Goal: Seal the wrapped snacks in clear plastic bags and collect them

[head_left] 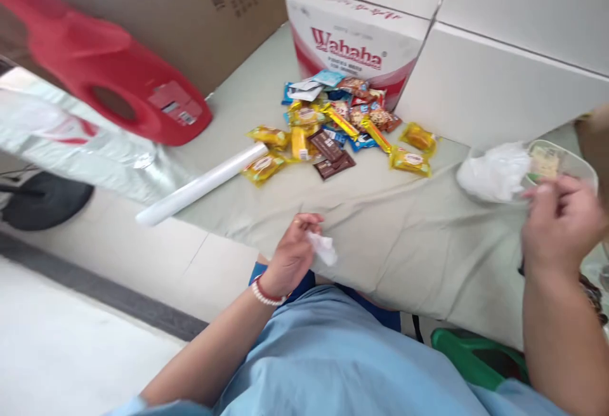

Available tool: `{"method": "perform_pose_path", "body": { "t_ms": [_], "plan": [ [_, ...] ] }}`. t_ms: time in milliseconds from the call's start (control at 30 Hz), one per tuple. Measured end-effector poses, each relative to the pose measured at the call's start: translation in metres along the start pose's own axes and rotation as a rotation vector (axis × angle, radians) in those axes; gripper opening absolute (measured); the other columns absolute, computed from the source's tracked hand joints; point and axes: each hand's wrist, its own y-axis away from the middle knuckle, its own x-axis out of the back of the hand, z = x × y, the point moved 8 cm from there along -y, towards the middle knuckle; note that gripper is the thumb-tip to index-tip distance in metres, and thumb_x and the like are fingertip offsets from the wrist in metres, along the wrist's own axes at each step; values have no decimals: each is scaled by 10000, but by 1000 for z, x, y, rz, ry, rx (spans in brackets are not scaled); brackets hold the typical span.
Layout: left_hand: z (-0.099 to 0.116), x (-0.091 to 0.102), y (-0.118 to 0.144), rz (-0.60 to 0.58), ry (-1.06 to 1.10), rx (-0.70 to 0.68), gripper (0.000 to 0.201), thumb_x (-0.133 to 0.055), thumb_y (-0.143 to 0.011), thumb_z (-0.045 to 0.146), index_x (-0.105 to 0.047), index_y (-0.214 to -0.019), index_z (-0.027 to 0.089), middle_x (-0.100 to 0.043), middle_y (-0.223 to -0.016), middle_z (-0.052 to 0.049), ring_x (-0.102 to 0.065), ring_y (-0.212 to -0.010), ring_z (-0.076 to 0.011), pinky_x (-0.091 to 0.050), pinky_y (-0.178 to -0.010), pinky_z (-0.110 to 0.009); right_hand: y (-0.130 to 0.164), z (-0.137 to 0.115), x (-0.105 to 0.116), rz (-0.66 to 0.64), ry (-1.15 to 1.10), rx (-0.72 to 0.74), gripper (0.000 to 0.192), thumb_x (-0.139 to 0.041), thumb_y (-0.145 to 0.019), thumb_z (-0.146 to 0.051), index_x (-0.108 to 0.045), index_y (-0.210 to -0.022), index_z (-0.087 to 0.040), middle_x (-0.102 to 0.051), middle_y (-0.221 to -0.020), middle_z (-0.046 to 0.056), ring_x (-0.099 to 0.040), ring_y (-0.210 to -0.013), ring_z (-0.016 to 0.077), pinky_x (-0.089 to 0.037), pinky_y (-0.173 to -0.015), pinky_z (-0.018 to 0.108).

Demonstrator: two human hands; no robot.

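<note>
Near the table's front edge, my left hand [292,254] pinches a small crumpled white piece [324,248], thin like tissue or plastic film; I cannot tell which. Over at the right, my right hand [564,229] is closed, slightly blurred, above the near rim of a pale plastic container [583,161]. Whatever its fingers grip, if anything, is hidden. A bunched white plastic bag [495,172] lies at the container's left side, and a light printed packet [545,161] shows inside. Wrapped snacks [328,118] in yellow, brown, red and blue lie heaped at the table's middle back.
Behind the snacks stands a white and red Wahaha box [356,39]. On the left are a red plastic jug [137,80], a clear-white roll [202,184] and a large cardboard box [190,16]. A green stool [476,356] sits below the front edge.
</note>
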Motion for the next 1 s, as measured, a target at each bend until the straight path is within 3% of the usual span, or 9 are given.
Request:
{"method": "perform_pose_path", "body": {
  "t_ms": [33,100,167,300,500,700,833,933,1000],
  "plan": [
    [-4,-7,-3,-35,-30,4,432,-744,-574,199,-572,-969,227,-605,-1040,-35,-529,-815,-148,-475,-718,-276,32,-14,-15,-2,24,-25,300,-514,-1018,-580,-708,-1176,-416,-702,-1043,91,-657,-1010,341,-504,-894,584],
    [-13,-23,-4,-141,-96,20,480,-766,-645,239,-548,-1073,233,-582,-951,-13,-556,-821,-155,-481,-736,-282,94,-48,-74,-286,-156,-66,258,-634,-961,-545,-743,-1073,-340,-715,-862,52,-666,-792,256,-544,-817,482],
    [-20,-37,0,-251,-151,23,527,-764,-699,255,-521,-1167,233,-571,-941,-8,-577,-829,-156,-492,-749,-286,141,-80,-130,-506,-430,-147,348,-650,-939,-556,-723,-1140,-283,-746,-996,62,-682,-839,232,-562,-745,397],
    [-23,-33,7,-326,-154,6,609,-734,-690,186,-487,-1244,237,-606,-1065,-41,-622,-907,-160,-515,-749,-278,170,-114,-187,-655,-673,-203,266,-721,-901,-497,-730,-935,-233,-692,-866,25,-612,-767,167,-505,-685,296],
    [-23,28,10,-45,-78,57,423,-830,-742,379,-575,-1031,202,-667,-1045,-44,-666,-906,-145,-552,-808,-296,160,-101,-177,-426,-825,-451,333,-824,-780,-511,-685,-875,-224,-587,-773,-17,-463,-617,112,-412,-550,248],
    [-36,6,30,-262,-82,188,528,-848,-716,616,-695,-902,146,-643,-753,-6,-478,-583,-70,-323,-495,-205,175,-115,-197,-515,-865,-497,346,-850,-748,-489,-669,-882,-227,-556,-748,-27,-429,-582,97,-376,-521,238],
    [-34,3,27,-257,-87,159,495,-861,-697,592,-680,-772,138,-644,-689,2,-385,-548,-56,-281,-528,-230,184,-108,-204,-565,-787,-489,398,-822,-778,-534,-677,-983,-225,-583,-801,-12,-454,-593,107,-396,-530,253],
    [-31,5,22,-242,-138,111,452,-846,-723,567,-695,-781,145,-665,-708,-2,-457,-601,-80,-345,-595,-244,179,-106,-186,-429,-607,-342,396,-705,-897,-565,-670,-1118,-238,-640,-884,15,-519,-668,139,-461,-623,281],
    [-32,1,22,-264,-158,94,419,-851,-717,539,-697,-775,154,-670,-713,-1,-527,-664,-105,-398,-664,-258,180,-116,-185,-488,-579,-263,379,-674,-922,-571,-678,-1119,-247,-680,-945,33,-570,-736,160,-492,-690,296]
  ]
}}
